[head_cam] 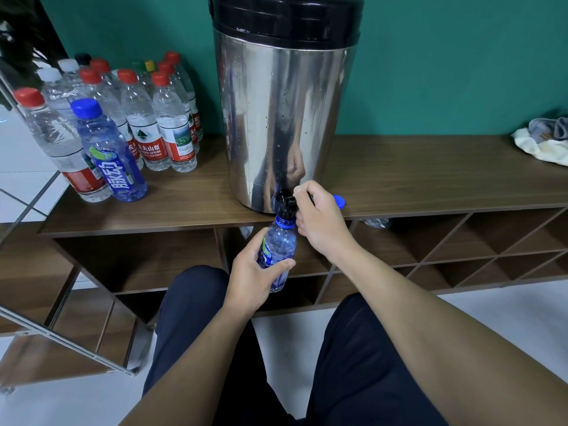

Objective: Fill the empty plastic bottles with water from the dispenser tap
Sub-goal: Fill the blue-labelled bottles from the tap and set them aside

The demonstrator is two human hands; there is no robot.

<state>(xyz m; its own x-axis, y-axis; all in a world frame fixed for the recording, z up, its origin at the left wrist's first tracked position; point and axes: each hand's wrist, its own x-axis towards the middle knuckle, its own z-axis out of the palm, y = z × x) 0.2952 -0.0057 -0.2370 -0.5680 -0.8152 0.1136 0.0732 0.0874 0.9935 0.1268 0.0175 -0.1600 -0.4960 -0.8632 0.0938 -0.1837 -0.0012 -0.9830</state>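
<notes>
A steel dispenser (284, 118) with a black lid stands on the wooden shelf top (415, 179). Its black tap (286, 202) juts out over the front edge. My left hand (253, 273) grips a blue-tinted plastic bottle (278, 241), uncapped, with its mouth right under the tap. My right hand (319, 216) has its fingers curled round the tap's lever. A blue cap (339, 200) lies on the shelf top just behind my right hand.
Several capped bottles (129, 118) with red, white and blue caps stand at the shelf's left end. A crumpled cloth (544, 142) lies at the far right. Open compartments (461, 241) run below the top. My knees are close in front.
</notes>
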